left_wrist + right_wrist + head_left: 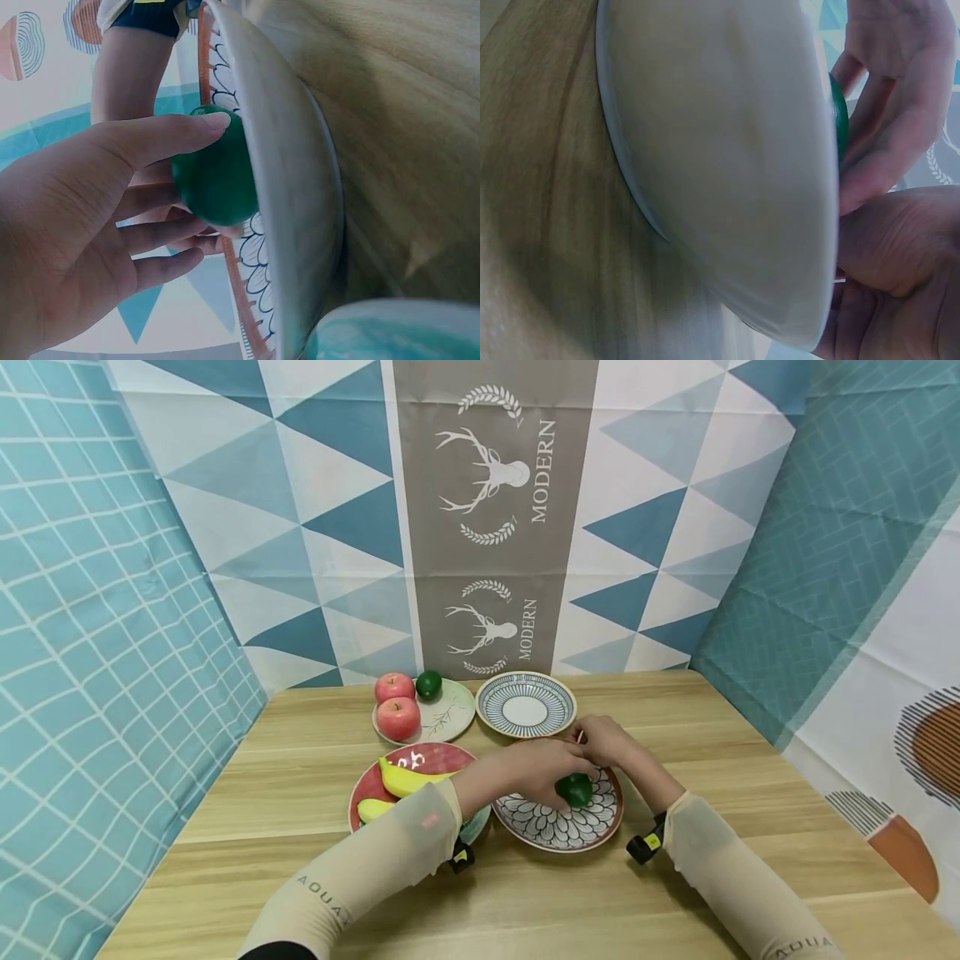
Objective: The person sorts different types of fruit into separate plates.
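A smooth dark green round fruit (575,790) lies on the petal-patterned plate (551,837) with the brown rim. My left hand (82,210) holds this fruit, thumb across its near side and some fingers behind it. At the plate's far right rim is my right hand (607,742), its fingers bent and close to the left hand. A thin white bit shows by the right fingers in the right wrist view; whether they grip it I cannot tell. Seen from below, the pale underside of the plate (727,165) covers part of the right fingers and most of the fruit.
Left of the petal plate, a red-and-teal plate (360,789) carries bananas (405,779). Behind it, a pale plate (459,710) bears two apples (398,718) and another green fruit (429,685). A blue-striped plate (526,704) stands at the back. Patterned cloths hang around the wooden table (540,910).
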Demonstrator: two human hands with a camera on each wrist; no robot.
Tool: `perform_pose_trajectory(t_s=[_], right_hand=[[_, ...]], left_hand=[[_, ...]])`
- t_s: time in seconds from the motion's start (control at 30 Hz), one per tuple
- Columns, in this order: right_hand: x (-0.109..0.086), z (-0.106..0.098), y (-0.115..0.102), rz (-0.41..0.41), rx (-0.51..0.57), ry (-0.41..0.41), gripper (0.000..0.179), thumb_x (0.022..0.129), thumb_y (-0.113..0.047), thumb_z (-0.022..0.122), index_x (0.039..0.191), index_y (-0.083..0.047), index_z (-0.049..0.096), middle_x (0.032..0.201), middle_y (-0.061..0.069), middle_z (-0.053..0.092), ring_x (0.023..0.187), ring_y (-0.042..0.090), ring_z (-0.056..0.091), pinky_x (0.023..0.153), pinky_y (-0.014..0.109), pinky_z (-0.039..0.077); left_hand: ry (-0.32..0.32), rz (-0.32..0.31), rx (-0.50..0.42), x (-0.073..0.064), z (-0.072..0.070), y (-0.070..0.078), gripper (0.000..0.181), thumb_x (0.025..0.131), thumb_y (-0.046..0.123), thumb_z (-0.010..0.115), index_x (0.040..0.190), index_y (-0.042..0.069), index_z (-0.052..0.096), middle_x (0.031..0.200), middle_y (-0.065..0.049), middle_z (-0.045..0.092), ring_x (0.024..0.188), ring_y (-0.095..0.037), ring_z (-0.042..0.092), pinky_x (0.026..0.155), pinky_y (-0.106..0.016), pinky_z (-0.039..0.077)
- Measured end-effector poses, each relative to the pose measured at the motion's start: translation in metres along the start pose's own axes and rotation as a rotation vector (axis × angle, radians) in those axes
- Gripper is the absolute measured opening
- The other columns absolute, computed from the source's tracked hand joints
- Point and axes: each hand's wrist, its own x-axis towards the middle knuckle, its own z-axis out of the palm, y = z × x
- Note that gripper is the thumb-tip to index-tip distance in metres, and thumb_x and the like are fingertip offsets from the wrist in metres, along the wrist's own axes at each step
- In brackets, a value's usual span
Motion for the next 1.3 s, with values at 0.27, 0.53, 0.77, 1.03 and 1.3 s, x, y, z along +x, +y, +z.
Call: perform_pose_trajectory(t_s=[0.27, 0.53, 0.77, 1.03, 1.3], right_hand=[[0.001, -0.003, -0.003, 0.001, -0.002, 0.002, 0.003, 0.094, -0.009, 0.075, 0.094, -0.006, 0.073, 0.089, 0.007, 0.071, 0.08, 0.021, 0.064, 0.067, 0.032, 0.054], [0.001, -0.002, 0.0, -0.015, -0.008, 0.013, 0.009, 0.096, -0.013, 0.077, 0.092, -0.006, 0.072, 0.084, 0.006, 0.069, 0.074, 0.019, 0.062, 0.063, 0.031, 0.052], [0.0, -0.002, -0.001, -0.017, -0.022, 0.018, 0.014, 0.096, -0.017, 0.078, 0.089, -0.008, 0.07, 0.081, 0.003, 0.066, 0.072, 0.018, 0.058, 0.064, 0.031, 0.048], [-0.002, -0.002, -0.001, -0.016, -0.01, 0.016, 0.014, 0.097, -0.016, 0.078, 0.089, -0.008, 0.069, 0.08, 0.004, 0.064, 0.069, 0.018, 0.057, 0.061, 0.03, 0.047], [-0.001, 0.002, 0.002, -0.015, -0.006, 0.023, 0.012, 0.097, -0.015, 0.077, 0.09, -0.008, 0.07, 0.08, 0.003, 0.065, 0.069, 0.017, 0.057, 0.061, 0.03, 0.047]], left_hand=[[0.003, 0.001, -0.06, -0.01, -0.011, -0.009, 0.064, 0.09, 0.03, 0.087, 0.147, 0.013, 0.062, 0.15, -0.004, 0.058, 0.134, -0.015, 0.056, 0.114, -0.025, 0.041], [0.002, -0.064, -0.062, -0.023, -0.02, -0.024, 0.069, 0.089, 0.024, 0.087, 0.152, 0.018, 0.058, 0.144, -0.004, 0.062, 0.127, -0.017, 0.061, 0.109, -0.03, 0.047], [0.014, -0.13, -0.041, -0.036, -0.023, -0.044, 0.058, 0.09, 0.024, 0.085, 0.144, 0.016, 0.064, 0.129, -0.005, 0.067, 0.113, -0.018, 0.064, 0.1, -0.032, 0.052], [0.026, -0.256, -0.076, -0.053, -0.025, -0.079, 0.055, 0.09, 0.021, 0.081, 0.141, 0.014, 0.065, 0.13, -0.008, 0.066, 0.117, -0.024, 0.064, 0.104, -0.038, 0.051], [0.063, -0.28, -0.066, -0.072, -0.023, -0.106, 0.052, 0.09, 0.019, 0.084, 0.138, 0.007, 0.067, 0.134, -0.014, 0.066, 0.124, -0.028, 0.063, 0.109, -0.041, 0.049]])
